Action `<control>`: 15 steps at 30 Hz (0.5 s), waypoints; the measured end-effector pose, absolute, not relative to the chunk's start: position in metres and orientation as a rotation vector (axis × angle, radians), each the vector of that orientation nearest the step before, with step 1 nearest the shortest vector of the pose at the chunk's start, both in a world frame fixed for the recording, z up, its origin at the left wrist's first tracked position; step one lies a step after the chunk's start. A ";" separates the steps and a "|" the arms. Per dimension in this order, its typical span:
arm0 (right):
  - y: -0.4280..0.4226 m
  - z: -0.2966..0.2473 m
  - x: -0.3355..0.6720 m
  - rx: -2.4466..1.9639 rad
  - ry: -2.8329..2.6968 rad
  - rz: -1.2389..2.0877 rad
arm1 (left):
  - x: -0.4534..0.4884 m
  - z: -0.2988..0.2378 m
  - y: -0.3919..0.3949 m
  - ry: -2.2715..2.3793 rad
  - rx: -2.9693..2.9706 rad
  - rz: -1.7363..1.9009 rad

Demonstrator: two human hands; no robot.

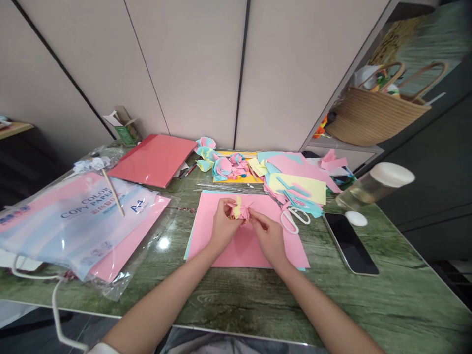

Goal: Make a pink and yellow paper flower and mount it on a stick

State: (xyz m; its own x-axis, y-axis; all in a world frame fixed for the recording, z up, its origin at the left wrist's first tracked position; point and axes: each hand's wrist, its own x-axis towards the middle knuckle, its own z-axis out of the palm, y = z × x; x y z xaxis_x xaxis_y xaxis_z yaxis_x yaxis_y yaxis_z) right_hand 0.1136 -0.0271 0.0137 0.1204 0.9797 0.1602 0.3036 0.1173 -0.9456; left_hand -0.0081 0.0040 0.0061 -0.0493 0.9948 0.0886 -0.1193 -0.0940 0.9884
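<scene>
We see the left hand (225,220) curled around a pink-and-yellow paper flower (241,211), holding it between thumb and fingers, while the right hand (269,237) pinches the flower's near right edge, its thumb and forefinger close together. The flower sits between both hands, above pink sheets (245,255) stacked on the green worktop (228,300). Just beyond the hands we find thin wires (228,188), and past those, a cluster of crumpled paper blooms (223,167). Near the right hand, on its right, lie white-handled scissors (290,209); farther right of it we have a phone (350,244). Well to the left hand's left is a plastic paper pack (84,223), with a red folder (154,160) ahead and left of that hand.
</scene>
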 end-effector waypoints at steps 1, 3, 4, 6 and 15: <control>-0.028 0.014 0.113 -1.379 -1.377 0.840 | -0.008 0.006 0.004 1.115 1.175 1.366; -0.030 0.014 0.112 -1.382 -1.400 0.821 | -0.009 0.006 0.003 1.130 1.191 1.368; -0.031 0.013 0.112 -1.387 -1.423 0.807 | -0.009 0.005 0.003 1.136 1.197 1.369; -0.033 0.013 0.111 -1.394 -1.471 0.785 | -0.009 0.005 0.003 1.147 1.206 1.373; -0.017 0.010 0.122 -1.322 -1.300 0.965 | -0.015 0.017 0.004 1.053 1.107 1.173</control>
